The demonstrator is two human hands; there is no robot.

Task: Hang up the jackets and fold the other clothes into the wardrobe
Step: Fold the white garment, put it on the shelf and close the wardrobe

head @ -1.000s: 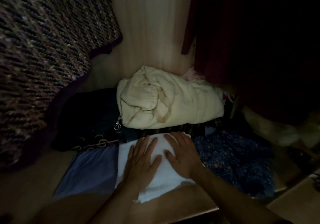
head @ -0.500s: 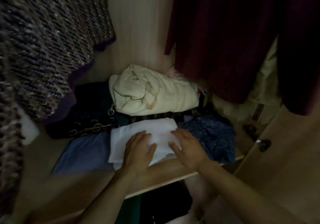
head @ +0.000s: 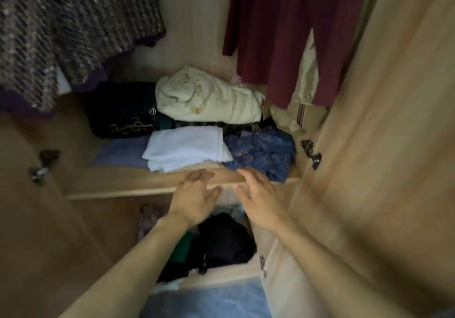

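Note:
A folded white cloth [head: 187,146] lies on the wardrobe shelf [head: 123,187], between a pale blue garment [head: 120,151] and a blue flowered one [head: 263,151]. Behind it sit a rolled cream garment [head: 209,98] and a dark embroidered one [head: 120,111]. My left hand [head: 194,199] and my right hand [head: 258,199] hover in front of the shelf edge, fingers spread, holding nothing and touching no cloth. A tweed jacket [head: 61,27] hangs at the upper left, a maroon garment [head: 283,27] at the upper right.
The open wardrobe door [head: 384,145] stands close on the right, with a metal hinge [head: 311,154]. Another hinge [head: 44,162] is on the left side. Below the shelf, a lower compartment holds dark clothes [head: 221,239] and a green item [head: 181,248].
Both hands have lifted off the white cloth and drawn back past the shelf edge. The view has pulled back, showing the lower compartment and the door.

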